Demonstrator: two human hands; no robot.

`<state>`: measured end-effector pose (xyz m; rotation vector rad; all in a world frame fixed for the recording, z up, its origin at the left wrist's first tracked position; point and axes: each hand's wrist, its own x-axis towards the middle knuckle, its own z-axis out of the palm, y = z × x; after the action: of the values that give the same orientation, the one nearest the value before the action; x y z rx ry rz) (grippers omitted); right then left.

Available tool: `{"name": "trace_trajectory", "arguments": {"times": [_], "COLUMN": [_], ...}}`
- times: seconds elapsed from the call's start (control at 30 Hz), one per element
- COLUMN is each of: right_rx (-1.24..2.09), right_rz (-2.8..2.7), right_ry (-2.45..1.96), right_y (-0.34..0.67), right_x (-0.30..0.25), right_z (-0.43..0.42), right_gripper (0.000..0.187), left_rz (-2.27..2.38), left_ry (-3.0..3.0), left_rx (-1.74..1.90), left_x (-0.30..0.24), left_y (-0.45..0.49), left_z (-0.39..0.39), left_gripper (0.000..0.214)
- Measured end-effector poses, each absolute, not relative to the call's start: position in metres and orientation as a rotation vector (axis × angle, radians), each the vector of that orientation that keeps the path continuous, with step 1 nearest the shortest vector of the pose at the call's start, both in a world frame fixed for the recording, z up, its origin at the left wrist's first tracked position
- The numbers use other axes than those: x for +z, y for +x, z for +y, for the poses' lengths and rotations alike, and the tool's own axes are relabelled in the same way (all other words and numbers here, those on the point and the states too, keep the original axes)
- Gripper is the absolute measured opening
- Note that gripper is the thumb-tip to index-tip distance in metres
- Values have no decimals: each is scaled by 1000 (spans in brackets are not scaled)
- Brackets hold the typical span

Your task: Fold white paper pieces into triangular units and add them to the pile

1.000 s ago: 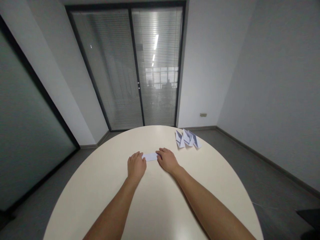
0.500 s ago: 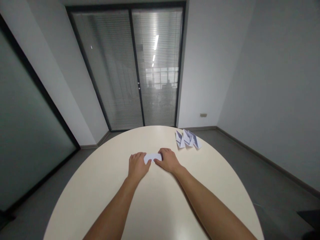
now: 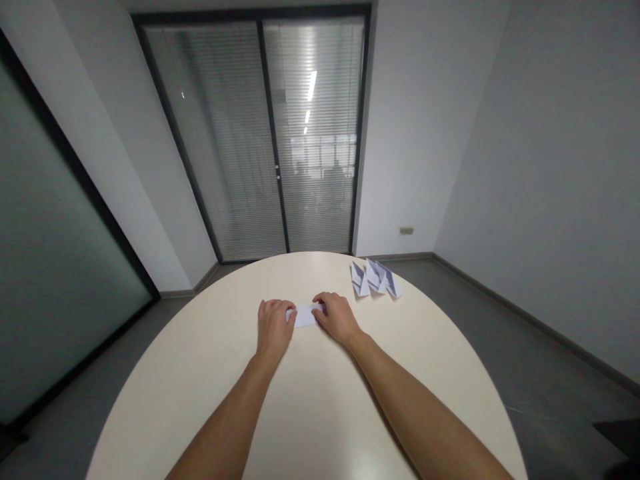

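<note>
A small folded sheet of white paper [image 3: 305,316] lies on the cream table [image 3: 310,400], between my two hands. My left hand [image 3: 274,325] grips its left end, with thumb and fingertips pinched over the edge. At the right end, my right hand [image 3: 336,316] has its thumb and curled fingers closed on the paper. Both palms hide the paper's outer ends. Farther back on the right, several folded white paper shapes [image 3: 376,277] with pointed tips stand close together near the table's edge.
The table is round, and its far rim comes close to a glass door with blinds [image 3: 315,200]. A white wall [image 3: 420,133] with a small socket plate [image 3: 407,231] rises beyond the right side. Grey floor [image 3: 540,347] surrounds the table.
Both thumbs have shifted from the paper's near edge outward and away from me, so more of its middle shows. The folded shapes at the back have not moved.
</note>
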<state>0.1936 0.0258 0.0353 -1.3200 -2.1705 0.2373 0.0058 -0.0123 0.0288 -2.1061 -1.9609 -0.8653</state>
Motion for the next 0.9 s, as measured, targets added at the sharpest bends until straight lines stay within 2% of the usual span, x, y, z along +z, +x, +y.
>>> {"name": "trace_trajectory", "arguments": {"times": [0.2, 0.47, 0.57, 0.9], "right_rx": [213, 194, 175, 12], "right_rz": [-2170, -2086, -1992, -2094], "right_ry": [-1278, -1315, -1388, -1569], "right_y": [194, 195, 196, 202], "right_x": [38, 35, 31, 37], "right_z": [26, 26, 30, 33], "right_gripper": [22, 20, 21, 36], "left_rz": [-1964, -2038, -2099, -2187], "left_ry": [-2004, -1816, -1778, -1900], "left_rx": [-938, -1085, -1127, -1015], "left_x": [32, 28, 18, 3], "left_y": [4, -7, -11, -11], "left_z": [-13, -12, -7, -2], "left_gripper": [23, 17, 27, 31]}}
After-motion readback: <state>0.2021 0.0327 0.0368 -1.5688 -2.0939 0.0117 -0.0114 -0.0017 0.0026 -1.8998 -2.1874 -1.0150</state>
